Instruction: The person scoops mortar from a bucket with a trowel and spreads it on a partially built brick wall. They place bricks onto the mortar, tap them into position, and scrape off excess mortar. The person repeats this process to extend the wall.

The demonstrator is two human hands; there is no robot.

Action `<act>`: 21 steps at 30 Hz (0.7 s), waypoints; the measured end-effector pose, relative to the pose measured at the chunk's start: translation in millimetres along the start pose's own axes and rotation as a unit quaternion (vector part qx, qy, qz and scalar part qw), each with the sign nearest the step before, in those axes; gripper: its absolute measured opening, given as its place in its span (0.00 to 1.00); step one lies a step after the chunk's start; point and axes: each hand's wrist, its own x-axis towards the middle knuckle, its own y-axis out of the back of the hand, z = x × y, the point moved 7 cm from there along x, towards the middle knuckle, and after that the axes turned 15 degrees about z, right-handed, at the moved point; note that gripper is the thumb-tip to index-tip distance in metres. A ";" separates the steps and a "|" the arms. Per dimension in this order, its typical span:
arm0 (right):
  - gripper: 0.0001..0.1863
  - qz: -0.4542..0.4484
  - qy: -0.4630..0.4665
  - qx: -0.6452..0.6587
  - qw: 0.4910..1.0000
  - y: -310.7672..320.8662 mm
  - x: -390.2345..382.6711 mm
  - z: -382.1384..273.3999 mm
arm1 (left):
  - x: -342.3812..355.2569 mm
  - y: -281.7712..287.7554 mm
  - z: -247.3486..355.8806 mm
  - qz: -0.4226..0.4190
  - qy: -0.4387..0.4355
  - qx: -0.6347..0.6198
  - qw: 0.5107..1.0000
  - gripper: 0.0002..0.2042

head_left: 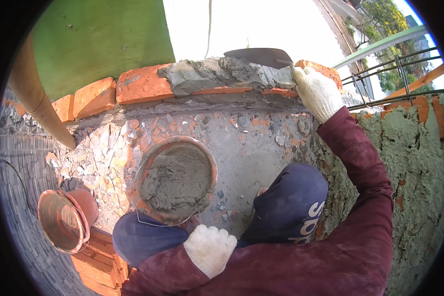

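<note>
At left stands a bucket point(214, 170) of mortar point(175, 177). Near it, the left hand point(211, 250) is curled; I cannot tell if it holds something. Further right, the trowel point(261, 56) is at the mortar bed's point(209, 75) far edge; the right hand point(314, 92), well apart, grips it.

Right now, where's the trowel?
In the head view, the trowel is near the top, just right of centre, held in the right hand, its blade along the far edge of the mortar.
</note>
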 end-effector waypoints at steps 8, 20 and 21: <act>0.16 -0.175 -0.088 0.237 0.951 26.6 -14.8 -26.2 | -3.5 1.0 -6.6 0.017 0.013 0.002 1.000 0.08; 0.19 -0.265 -0.113 0.055 0.956 7.1 -28.2 -18.2 | -21.1 11.4 -12.6 0.013 -0.001 0.001 1.000 0.08; 0.19 -0.266 -0.120 0.046 0.955 7.6 -30.2 -15.5 | -22.4 12.9 -13.1 0.014 0.000 -0.001 1.000 0.06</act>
